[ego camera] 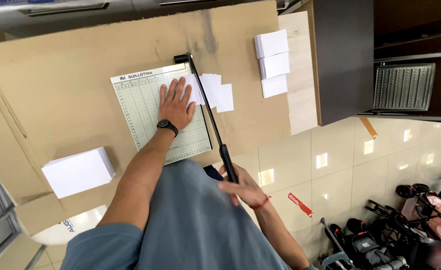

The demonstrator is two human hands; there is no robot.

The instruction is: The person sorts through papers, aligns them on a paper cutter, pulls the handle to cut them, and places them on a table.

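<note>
Left hand [175, 106] flat on the gridded bed of a paper cutter [150, 120], fingers [173, 90] spread and laid out straight, palm pressing down near the cutting edge. Black watch [167, 126] on that wrist. Fingertips touching a white sheet [194, 89] that pokes out past the blade line; whether more than one sheet lies under the palm cannot be told.

Right hand [243, 187] wrapped around the black grip of the cutter's lever arm [208, 110], fingers curled shut about the grip's lower end, thumb side toward the body. Red band [261, 203] at that wrist. Lever stretched from its hinge at the far corner of the cutter down along the right edge of the bed, lowered close to the board.

Cut white slips [219, 92] fanned loosely just beyond the blade, overlapping one another on the brown cardboard-covered counter [55, 70]. Three neat stacks of small white cards [272, 64] in a column farther right, well apart from the cutter, near the counter's far edge. One thicker stack of larger white paper [79, 171] on the near left, apart from the cutter and from both hands.

No bins or trays on the counter; all paper lying loose on the cardboard. Grey-blue shirt [195, 220] filling the lower middle of the view. Cream floor tiles [360, 165] to the right, strollers [380, 235] parked at the lower right corner, dark cabinet [343, 55] above them.
</note>
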